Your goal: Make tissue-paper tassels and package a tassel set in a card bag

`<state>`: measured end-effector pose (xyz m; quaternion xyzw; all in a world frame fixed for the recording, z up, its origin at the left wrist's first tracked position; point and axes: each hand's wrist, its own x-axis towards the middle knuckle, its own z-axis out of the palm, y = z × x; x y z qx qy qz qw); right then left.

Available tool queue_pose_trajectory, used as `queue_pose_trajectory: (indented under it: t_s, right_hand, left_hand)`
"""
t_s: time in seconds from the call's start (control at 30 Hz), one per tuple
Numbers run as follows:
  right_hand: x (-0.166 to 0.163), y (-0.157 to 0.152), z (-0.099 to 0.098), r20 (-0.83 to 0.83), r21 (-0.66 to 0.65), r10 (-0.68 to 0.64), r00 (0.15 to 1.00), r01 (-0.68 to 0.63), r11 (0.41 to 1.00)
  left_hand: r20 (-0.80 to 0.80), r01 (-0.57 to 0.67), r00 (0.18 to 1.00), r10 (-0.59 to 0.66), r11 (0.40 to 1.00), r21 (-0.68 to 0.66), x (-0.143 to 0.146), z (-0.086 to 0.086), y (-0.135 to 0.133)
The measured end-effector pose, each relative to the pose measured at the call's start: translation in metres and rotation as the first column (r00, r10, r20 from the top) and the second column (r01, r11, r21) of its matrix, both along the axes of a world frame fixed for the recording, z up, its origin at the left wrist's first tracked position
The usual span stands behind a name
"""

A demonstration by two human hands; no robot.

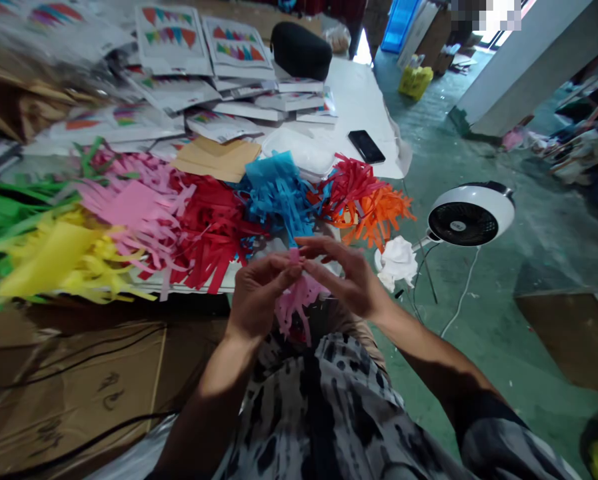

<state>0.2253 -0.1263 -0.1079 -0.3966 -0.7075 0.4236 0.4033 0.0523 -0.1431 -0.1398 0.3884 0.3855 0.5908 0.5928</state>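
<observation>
Both my hands meet in front of my chest around a pink fringed paper tassel [297,301]. My left hand [257,293] pinches its top with fingers closed. My right hand [346,277] grips the same top end from the other side, fingers pressed together. The fringe hangs down between my wrists. Just beyond my hands, on the table edge, lie piles of fringed paper: blue [277,193], red [209,227], pink [129,200], yellow [63,257], green [3,213] and orange [379,213].
A white table [363,100] carries stacked printed packets [239,50], brown paper [216,159], a black phone [367,146] and a black cushion [301,50]. A white fan [470,215] stands on the green floor at right, beside crumpled white paper [397,261]. Cardboard [63,380] lies at lower left.
</observation>
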Motion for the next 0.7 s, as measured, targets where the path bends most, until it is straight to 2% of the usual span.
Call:
queue_pose_trajectory:
  t_s: [0.1, 0.2, 0.27, 0.3, 0.37, 0.47, 0.57, 0.7]
  right_hand:
    - [0.002, -0.005, -0.013, 0.188, -0.02, 0.167, 0.968, -0.166, 0.986]
    - [0.016, -0.009, -0.02, 0.417, -0.057, 0.319, 0.851, -0.326, 0.944]
    - [0.028, -0.007, -0.016, 0.483, -0.039, 0.35, 0.803, -0.379, 0.924]
    - [0.033, -0.005, -0.012, 0.488, -0.009, 0.318, 0.813, -0.36, 0.933]
    - [0.037, 0.002, 0.001, 0.435, 0.062, 0.186, 0.881, -0.235, 0.97]
    - [0.027, 0.013, 0.019, 0.243, 0.129, 0.003, 0.97, -0.035, 0.991]
    - [0.005, 0.026, 0.026, 0.099, 0.183, -0.014, 0.995, -0.005, 0.983]
    - [-0.016, 0.037, 0.015, 0.071, 0.235, -0.072, 0.995, 0.053, 0.97]
  left_hand:
    - [0.124, -0.146, 0.982, 0.14, 0.988, 0.042, -0.006, 0.004, 0.014]
    - [0.227, -0.286, 0.94, 0.255, 0.951, 0.118, -0.021, 0.01, 0.029]
    - [0.237, -0.324, 0.929, 0.286, 0.935, 0.145, -0.031, 0.012, 0.033]
    - [0.215, -0.328, 0.932, 0.294, 0.933, 0.147, -0.034, 0.013, 0.033]
    - [0.103, -0.309, 0.95, 0.295, 0.938, 0.158, -0.034, 0.014, 0.03]
    - [-0.133, -0.2, 0.964, 0.228, 0.96, 0.195, -0.024, 0.012, 0.022]
    - [-0.246, -0.076, 0.961, 0.125, 0.977, 0.2, -0.012, 0.008, 0.018]
    - [-0.243, -0.038, 0.967, 0.08, 0.985, 0.171, -0.007, 0.001, 0.019]
